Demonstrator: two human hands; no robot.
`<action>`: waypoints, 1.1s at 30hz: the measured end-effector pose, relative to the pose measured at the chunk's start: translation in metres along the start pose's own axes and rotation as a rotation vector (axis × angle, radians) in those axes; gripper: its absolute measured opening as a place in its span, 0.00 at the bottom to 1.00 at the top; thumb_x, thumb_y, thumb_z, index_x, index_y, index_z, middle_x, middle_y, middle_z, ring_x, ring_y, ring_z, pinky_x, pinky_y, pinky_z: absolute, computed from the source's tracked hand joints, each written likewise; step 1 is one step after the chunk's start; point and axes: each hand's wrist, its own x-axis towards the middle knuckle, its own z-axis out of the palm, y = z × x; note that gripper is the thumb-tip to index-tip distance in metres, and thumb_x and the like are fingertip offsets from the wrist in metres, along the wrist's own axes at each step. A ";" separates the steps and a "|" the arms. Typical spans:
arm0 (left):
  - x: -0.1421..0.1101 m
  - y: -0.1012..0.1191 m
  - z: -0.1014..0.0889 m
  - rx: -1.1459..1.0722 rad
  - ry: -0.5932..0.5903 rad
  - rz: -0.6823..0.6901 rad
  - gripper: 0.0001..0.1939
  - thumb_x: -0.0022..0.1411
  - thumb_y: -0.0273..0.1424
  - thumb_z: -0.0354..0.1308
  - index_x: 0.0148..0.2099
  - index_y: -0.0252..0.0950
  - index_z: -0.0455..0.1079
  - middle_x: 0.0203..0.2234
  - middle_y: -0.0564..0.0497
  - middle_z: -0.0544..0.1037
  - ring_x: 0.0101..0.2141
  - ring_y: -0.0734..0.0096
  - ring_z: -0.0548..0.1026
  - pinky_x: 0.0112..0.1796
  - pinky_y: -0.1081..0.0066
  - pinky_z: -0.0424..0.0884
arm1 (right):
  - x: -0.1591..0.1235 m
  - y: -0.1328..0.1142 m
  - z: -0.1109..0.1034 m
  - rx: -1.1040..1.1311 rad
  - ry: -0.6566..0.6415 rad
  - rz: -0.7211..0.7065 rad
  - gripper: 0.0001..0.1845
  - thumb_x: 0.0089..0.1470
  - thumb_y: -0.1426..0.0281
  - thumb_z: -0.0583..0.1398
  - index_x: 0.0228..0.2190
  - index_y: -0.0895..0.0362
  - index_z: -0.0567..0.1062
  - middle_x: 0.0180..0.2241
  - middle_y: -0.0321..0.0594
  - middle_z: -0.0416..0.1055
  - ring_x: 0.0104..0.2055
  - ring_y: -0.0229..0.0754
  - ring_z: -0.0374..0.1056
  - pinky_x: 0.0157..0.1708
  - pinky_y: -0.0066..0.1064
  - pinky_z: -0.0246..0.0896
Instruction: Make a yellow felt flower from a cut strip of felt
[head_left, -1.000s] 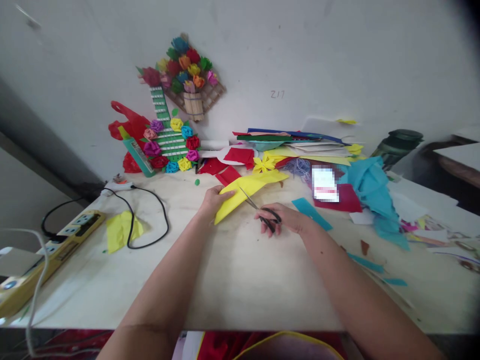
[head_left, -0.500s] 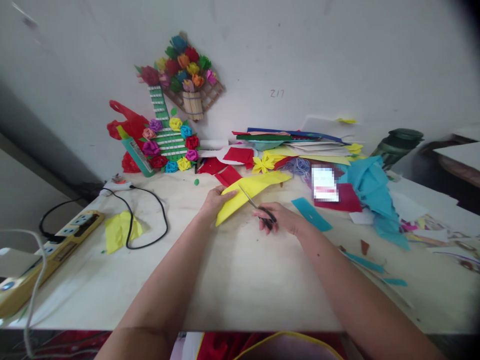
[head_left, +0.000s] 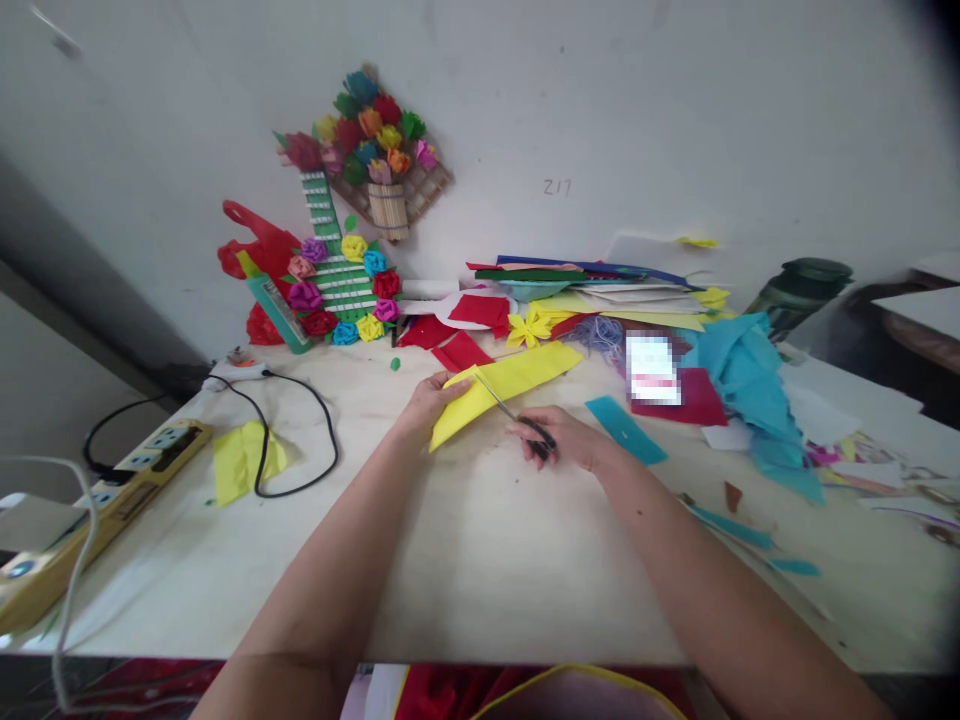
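Note:
A strip of yellow paper point(head_left: 517, 378) is pinched at its left end by my left hand point(head_left: 433, 402), thumb on top. My right hand point(head_left: 559, 437) is closed round the dark handles of a pair of scissors point(head_left: 506, 407). The blades reach up and left across the yellow paper, their tips close to my left thumb. How far the blades cut into the paper I cannot tell. Just behind the strip lie a piece of red paper point(head_left: 460, 351) and a yellow paper flower point(head_left: 529, 327).
To the left are a yellow power strip point(head_left: 142, 478), a looped black cable point(head_left: 334, 440) and a yellow sheet point(head_left: 244, 465). A glue bottle point(head_left: 279, 312) leans by a flower-trimmed paper guitar point(head_left: 346, 285). Stacked paper point(head_left: 600, 285), a phone point(head_left: 654, 368) and blue paper point(head_left: 739, 370) lie right.
The scissor blades look closer together now, and the far end of the yellow strip lies a little lower and flatter. Both hands stay nearly in place; the view has shifted slightly.

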 end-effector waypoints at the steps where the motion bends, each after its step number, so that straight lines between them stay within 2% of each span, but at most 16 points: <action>1: 0.000 0.001 0.000 0.002 0.005 -0.006 0.21 0.38 0.36 0.64 0.36 0.32 0.66 0.23 0.49 0.75 0.23 0.70 0.73 0.25 0.72 0.68 | -0.001 0.000 -0.001 0.011 -0.007 -0.003 0.22 0.43 0.52 0.54 0.28 0.60 0.67 0.21 0.37 0.69 0.16 0.30 0.62 0.12 0.21 0.46; 7: -0.001 0.003 0.001 0.003 0.020 -0.013 0.20 0.38 0.35 0.64 0.36 0.33 0.66 0.23 0.50 0.75 0.22 0.71 0.72 0.24 0.73 0.68 | -0.003 0.001 -0.008 0.071 -0.060 0.023 0.25 0.44 0.52 0.53 0.35 0.61 0.67 0.23 0.40 0.70 0.18 0.32 0.63 0.12 0.20 0.45; 17: -0.002 0.001 0.001 0.009 0.001 -0.006 0.22 0.38 0.36 0.63 0.38 0.34 0.67 0.25 0.50 0.75 0.23 0.72 0.72 0.25 0.74 0.68 | -0.004 -0.002 -0.003 0.140 -0.019 -0.025 0.25 0.44 0.53 0.53 0.35 0.62 0.68 0.21 0.39 0.68 0.18 0.32 0.62 0.12 0.21 0.44; 26: -0.001 0.001 0.002 0.010 -0.010 -0.017 0.24 0.38 0.36 0.64 0.40 0.34 0.67 0.26 0.49 0.76 0.23 0.73 0.72 0.24 0.74 0.68 | -0.006 -0.004 0.000 0.178 -0.064 -0.062 0.22 0.46 0.55 0.53 0.34 0.60 0.68 0.21 0.38 0.68 0.18 0.31 0.61 0.13 0.21 0.44; 33: -0.005 0.004 0.003 0.018 -0.055 -0.016 0.23 0.40 0.36 0.62 0.41 0.32 0.67 0.29 0.46 0.76 0.26 0.69 0.73 0.27 0.73 0.68 | -0.006 -0.007 0.004 0.214 -0.036 -0.075 0.23 0.45 0.54 0.53 0.35 0.61 0.68 0.22 0.39 0.67 0.19 0.32 0.61 0.12 0.20 0.45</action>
